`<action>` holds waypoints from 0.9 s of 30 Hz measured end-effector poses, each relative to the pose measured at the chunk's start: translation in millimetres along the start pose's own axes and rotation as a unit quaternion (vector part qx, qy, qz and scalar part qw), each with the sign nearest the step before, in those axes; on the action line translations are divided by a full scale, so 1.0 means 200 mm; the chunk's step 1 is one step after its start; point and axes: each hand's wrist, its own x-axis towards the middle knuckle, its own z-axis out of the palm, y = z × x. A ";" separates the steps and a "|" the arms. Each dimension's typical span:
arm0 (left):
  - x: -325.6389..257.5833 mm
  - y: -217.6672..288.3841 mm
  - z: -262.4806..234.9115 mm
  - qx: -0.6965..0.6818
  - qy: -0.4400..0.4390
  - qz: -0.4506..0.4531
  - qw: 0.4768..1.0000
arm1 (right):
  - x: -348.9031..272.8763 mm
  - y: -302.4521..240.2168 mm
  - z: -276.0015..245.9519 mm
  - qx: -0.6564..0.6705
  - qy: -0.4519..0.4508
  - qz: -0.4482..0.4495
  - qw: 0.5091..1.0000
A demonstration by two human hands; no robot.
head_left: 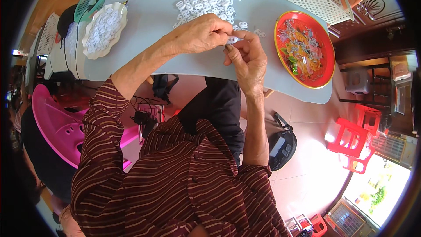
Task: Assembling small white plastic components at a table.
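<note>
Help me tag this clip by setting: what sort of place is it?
Probably a home or small informal workspace: small white pieces lie heaped on a grey table, and red plastic stools and household-type tiled flooring surround it.

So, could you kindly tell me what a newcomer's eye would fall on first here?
Probably the bright red tray with the yellow rim, at the right end of the grey table. Next might come the heap of small white pieces toward the table's far side, and just nearer, the left hand and right hand meeting at a small white piece. A vivid pink plastic seat stands out at the lower left.
</note>
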 end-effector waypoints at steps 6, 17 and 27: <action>-0.02 0.02 0.03 -0.076 0.020 -0.005 0.997 | 0.01 0.02 0.01 -0.003 0.001 -0.021 1.000; -0.05 -0.01 0.13 -0.146 0.117 0.005 0.982 | -0.01 0.00 0.00 0.012 -0.005 -0.022 1.000; -0.07 0.01 0.16 -0.137 0.157 -0.009 0.978 | 0.00 0.02 0.00 -0.019 0.001 -0.030 0.999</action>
